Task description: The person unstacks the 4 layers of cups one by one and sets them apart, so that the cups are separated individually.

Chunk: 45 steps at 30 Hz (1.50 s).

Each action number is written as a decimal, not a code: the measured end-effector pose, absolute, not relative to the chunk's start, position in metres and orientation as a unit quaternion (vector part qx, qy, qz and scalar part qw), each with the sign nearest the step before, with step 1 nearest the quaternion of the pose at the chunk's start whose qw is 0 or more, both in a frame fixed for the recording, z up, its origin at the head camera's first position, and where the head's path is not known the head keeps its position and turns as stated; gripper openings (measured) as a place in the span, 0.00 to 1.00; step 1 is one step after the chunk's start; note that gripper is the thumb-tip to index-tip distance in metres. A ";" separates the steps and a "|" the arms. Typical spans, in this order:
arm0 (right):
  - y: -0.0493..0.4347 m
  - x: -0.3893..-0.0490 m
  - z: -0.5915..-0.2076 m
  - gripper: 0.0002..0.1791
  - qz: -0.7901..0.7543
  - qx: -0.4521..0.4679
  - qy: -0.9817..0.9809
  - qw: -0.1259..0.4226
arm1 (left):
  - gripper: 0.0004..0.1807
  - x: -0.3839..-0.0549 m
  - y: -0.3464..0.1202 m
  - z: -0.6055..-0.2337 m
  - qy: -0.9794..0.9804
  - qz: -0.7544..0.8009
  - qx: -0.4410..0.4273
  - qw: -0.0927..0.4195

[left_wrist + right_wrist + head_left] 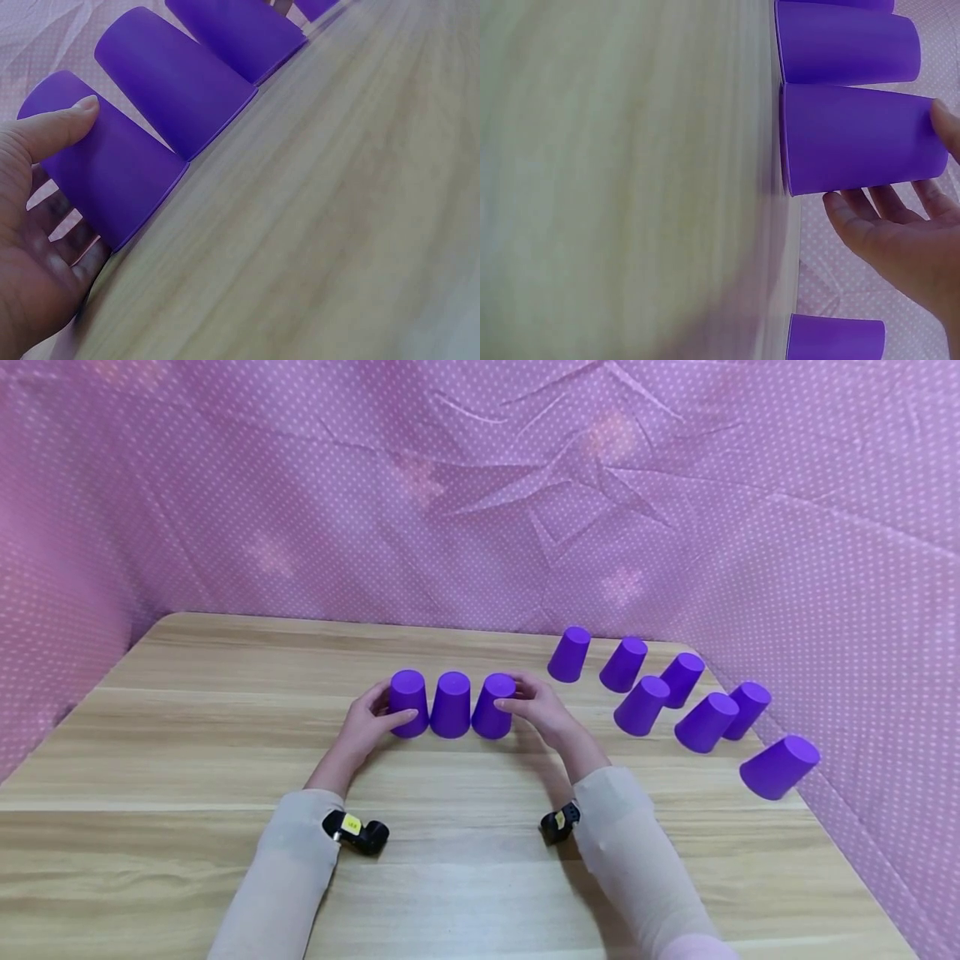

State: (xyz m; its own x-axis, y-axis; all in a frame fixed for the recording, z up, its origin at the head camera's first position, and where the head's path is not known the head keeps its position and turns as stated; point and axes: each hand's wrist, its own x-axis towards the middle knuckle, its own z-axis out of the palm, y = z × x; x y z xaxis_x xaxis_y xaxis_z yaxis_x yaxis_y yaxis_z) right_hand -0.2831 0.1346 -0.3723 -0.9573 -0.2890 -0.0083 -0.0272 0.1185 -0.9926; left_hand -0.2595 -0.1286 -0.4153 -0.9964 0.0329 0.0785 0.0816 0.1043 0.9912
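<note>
Three purple cups stand upside down in a tight row on the table, rims touching or nearly so. My left hand grips the left cup, its thumb on the near side and its fingers around the outer side. The middle cup stands between the other two, untouched. At the row's other end my right hand holds the right cup, thumb in front near the top. In the right wrist view its fingers lie along that cup's outer side.
To the right, several more purple cups stand upside down in two loose lines, among them a near one and a far one. The wooden table ends at a pink dotted cloth hung behind and beside it.
</note>
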 end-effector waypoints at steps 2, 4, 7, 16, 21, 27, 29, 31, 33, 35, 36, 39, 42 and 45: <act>0.136 -0.282 -0.371 0.26 -0.655 -0.105 0.742 0.101 | 0.35 -0.260 -0.128 -0.416 -0.739 -0.672 -0.040 0.017; 0.137 -0.282 -0.369 0.26 -0.654 -0.104 0.743 0.101 | 0.36 -0.260 -0.128 -0.416 -0.739 -0.673 -0.040 0.016; 0.140 -0.281 -0.367 0.26 -0.653 -0.100 0.744 0.101 | 0.36 -0.259 -0.128 -0.417 -0.743 -0.668 -0.038 0.016; 0.151 -0.280 -0.358 0.27 -0.657 -0.099 0.742 0.091 | 0.36 -0.254 -0.126 -0.411 -0.742 -0.669 -0.038 0.020; 0.157 -0.277 -0.354 0.27 -0.659 -0.105 0.740 0.085 | 0.35 -0.244 -0.122 -0.397 -0.748 -0.662 -0.039 0.020; 0.166 -0.273 -0.351 0.26 -0.659 -0.112 0.740 0.071 | 0.34 -0.239 -0.120 -0.391 -0.755 -0.655 -0.037 0.019; 0.169 -0.271 -0.350 0.26 -0.660 -0.112 0.739 0.070 | 0.34 -0.239 -0.120 -0.391 -0.754 -0.655 -0.036 0.019; 0.173 -0.270 -0.349 0.26 -0.660 -0.114 0.739 0.072 | 0.34 -0.239 -0.120 -0.391 -0.753 -0.657 -0.035 0.019; 0.176 -0.268 -0.348 0.26 -0.662 -0.115 0.737 0.076 | 0.34 -0.239 -0.120 -0.392 -0.751 -0.659 -0.036 0.020; 0.179 -0.266 -0.346 0.26 -0.665 -0.119 0.733 0.078 | 0.34 -0.239 -0.120 -0.393 -0.749 -0.661 -0.037 0.022; 0.181 -0.265 -0.346 0.26 -0.666 -0.122 0.732 0.076 | 0.34 -0.239 -0.120 -0.393 -0.749 -0.661 -0.039 0.022; 0.187 -0.261 -0.343 0.26 -0.666 -0.130 0.731 0.072 | 0.34 -0.245 -0.122 -0.401 -0.747 -0.663 -0.041 0.024; 0.194 -0.256 -0.342 0.26 -0.661 -0.130 0.736 0.065 | 0.36 -0.251 -0.124 -0.410 -0.749 -0.660 -0.043 0.028; 0.201 -0.252 -0.342 0.26 -0.655 -0.122 0.743 0.062 | 0.37 -0.254 -0.125 -0.415 -0.753 -0.656 -0.044 0.029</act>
